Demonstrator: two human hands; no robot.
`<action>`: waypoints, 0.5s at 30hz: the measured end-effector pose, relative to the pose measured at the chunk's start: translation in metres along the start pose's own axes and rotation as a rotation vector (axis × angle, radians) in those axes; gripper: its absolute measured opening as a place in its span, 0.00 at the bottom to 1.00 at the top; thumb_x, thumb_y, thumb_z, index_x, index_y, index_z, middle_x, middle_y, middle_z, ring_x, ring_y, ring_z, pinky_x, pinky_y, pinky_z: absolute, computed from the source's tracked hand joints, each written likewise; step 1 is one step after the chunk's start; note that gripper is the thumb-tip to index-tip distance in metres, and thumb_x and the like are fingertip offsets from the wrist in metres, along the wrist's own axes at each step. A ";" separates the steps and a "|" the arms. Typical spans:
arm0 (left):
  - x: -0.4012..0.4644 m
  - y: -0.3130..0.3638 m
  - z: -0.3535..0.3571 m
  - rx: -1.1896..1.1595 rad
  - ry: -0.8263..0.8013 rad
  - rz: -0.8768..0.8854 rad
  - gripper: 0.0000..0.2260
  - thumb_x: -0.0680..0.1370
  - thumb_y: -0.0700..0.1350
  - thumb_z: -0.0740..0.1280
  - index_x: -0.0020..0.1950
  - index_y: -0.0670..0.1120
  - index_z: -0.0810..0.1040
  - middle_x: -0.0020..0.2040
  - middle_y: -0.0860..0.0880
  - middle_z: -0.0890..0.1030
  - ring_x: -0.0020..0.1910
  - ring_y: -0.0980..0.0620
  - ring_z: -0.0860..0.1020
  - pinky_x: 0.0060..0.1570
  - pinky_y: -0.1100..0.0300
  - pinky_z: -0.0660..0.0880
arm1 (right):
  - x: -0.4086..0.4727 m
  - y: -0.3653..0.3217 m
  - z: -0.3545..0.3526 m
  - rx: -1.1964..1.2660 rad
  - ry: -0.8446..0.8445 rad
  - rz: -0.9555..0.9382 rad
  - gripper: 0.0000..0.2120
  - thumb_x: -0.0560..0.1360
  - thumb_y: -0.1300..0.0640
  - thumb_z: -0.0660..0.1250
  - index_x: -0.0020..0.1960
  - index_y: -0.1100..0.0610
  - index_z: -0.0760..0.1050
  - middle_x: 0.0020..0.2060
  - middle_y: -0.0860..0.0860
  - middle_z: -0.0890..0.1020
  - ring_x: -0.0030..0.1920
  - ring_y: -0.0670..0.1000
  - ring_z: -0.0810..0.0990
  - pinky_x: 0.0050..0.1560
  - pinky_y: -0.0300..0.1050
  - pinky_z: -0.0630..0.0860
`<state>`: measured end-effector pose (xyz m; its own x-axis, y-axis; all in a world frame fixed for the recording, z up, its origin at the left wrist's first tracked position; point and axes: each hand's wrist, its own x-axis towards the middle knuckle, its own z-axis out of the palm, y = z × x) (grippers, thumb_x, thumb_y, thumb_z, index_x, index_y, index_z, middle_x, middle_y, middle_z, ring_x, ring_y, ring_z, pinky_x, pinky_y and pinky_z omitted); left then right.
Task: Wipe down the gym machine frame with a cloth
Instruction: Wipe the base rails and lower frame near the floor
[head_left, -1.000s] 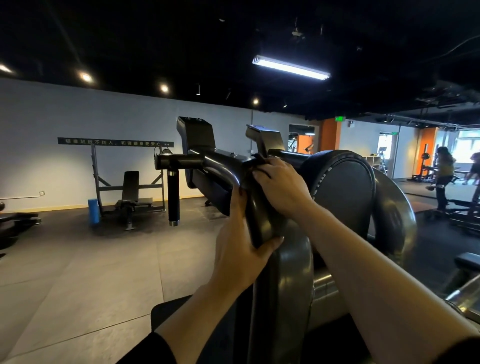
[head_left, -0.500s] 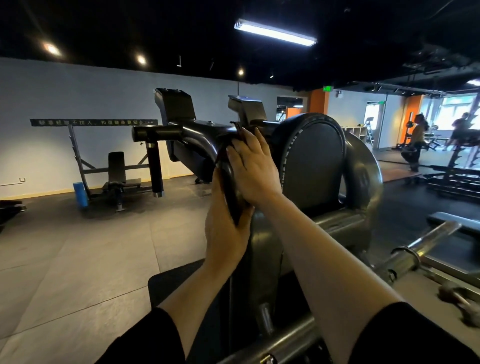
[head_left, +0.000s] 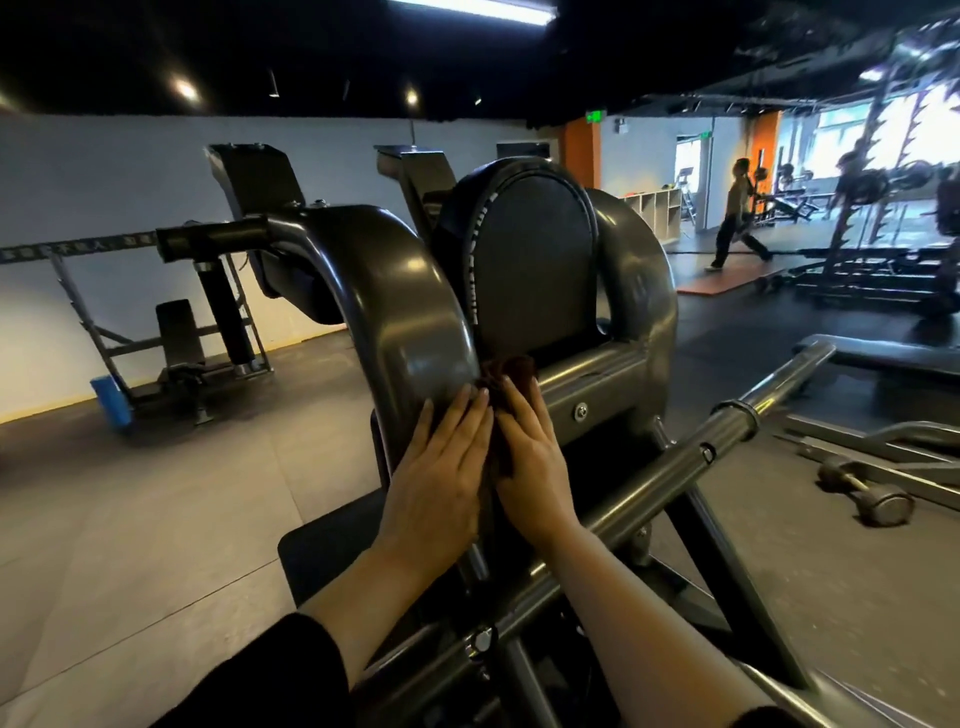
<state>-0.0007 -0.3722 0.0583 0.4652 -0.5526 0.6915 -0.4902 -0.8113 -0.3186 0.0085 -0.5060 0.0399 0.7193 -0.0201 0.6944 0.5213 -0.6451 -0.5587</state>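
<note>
The gym machine frame is a dark grey curved metal arm that arches down in front of me, next to a round black pad. A dark brown cloth is pressed against the lower inner side of that arm. My left hand lies flat on the arm's outer face, fingers pointing up. My right hand presses the cloth onto the frame, and most of the cloth is hidden under it and between both hands.
A steel bar runs diagonally to the right below the pad. A dumbbell lies on the floor at right. A bench rack stands by the left wall with a blue roller. A person moves in the far right.
Both hands have slid with the cloth from the top of the curved arm down to its lower part. My view has tilted downward.
</note>
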 end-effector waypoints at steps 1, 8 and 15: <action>0.008 -0.001 -0.001 0.018 -0.027 0.019 0.25 0.77 0.46 0.55 0.73 0.40 0.66 0.75 0.43 0.65 0.77 0.48 0.54 0.76 0.48 0.47 | 0.007 0.004 -0.006 -0.017 -0.030 -0.001 0.29 0.77 0.59 0.66 0.75 0.50 0.63 0.77 0.44 0.54 0.78 0.46 0.41 0.77 0.46 0.50; 0.043 0.003 0.002 0.155 -0.132 0.140 0.23 0.75 0.47 0.55 0.64 0.40 0.78 0.65 0.42 0.78 0.72 0.43 0.68 0.75 0.47 0.51 | 0.047 0.031 -0.029 -0.039 -0.085 0.130 0.22 0.79 0.60 0.61 0.73 0.52 0.68 0.78 0.45 0.56 0.78 0.47 0.42 0.77 0.55 0.50; 0.046 0.005 0.015 0.243 -0.088 0.125 0.23 0.74 0.49 0.66 0.66 0.41 0.77 0.65 0.43 0.78 0.68 0.46 0.73 0.74 0.46 0.52 | 0.062 0.073 -0.042 -0.046 0.037 0.164 0.23 0.78 0.60 0.63 0.73 0.52 0.68 0.78 0.46 0.55 0.79 0.49 0.42 0.76 0.47 0.47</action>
<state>0.0292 -0.4050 0.0792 0.4796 -0.6569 0.5817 -0.3620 -0.7520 -0.5508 0.0719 -0.5869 0.0614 0.7752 -0.1556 0.6123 0.3763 -0.6649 -0.6453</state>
